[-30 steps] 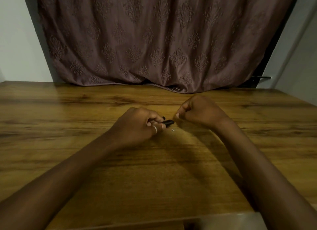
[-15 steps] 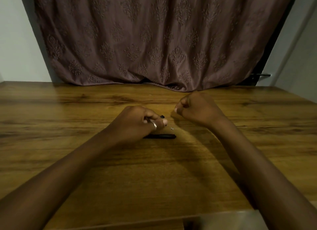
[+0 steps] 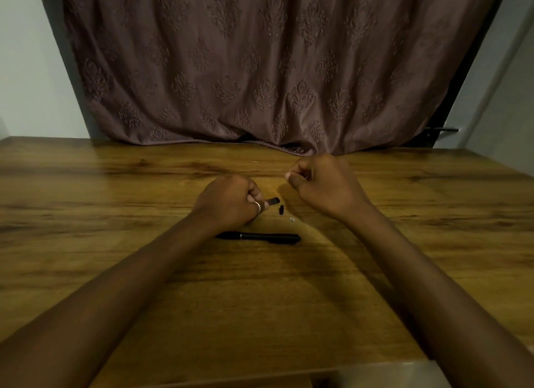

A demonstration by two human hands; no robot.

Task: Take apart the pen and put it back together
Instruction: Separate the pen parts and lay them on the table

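The black pen barrel (image 3: 258, 237) lies flat on the wooden table (image 3: 115, 214), running left to right, just in front of the person's left wrist and touching neither hand. Beyond it, closer to the curtain, a short black pen piece (image 3: 272, 200) sticks out from the left hand (image 3: 231, 202), pinched between thumb and curled fingers, its free end pointing right. A silver ring (image 3: 257, 206) sits on one finger of that hand. Just beside the tip of that piece, a small black bit (image 3: 281, 209) rests on the table by itself, apart from both hands. A little to its right and nearer the person is a tiny pale speck (image 3: 292, 219), too small to make out what it is.

The right hand (image 3: 323, 185) is closed into a fist, raised slightly near the far side of the table, with thumb and forefinger pressed together as if nipping something very thin; what it holds, if anything, is too fine to tell. The two hands are apart, with the loose bits lying between and below them.

Both bare forearms reach in from the near edge. Behind the table hangs a brown patterned curtain (image 3: 260, 69), its hem resting on the far edge of the tabletop, with a pale wall (image 3: 26, 69) on either side.
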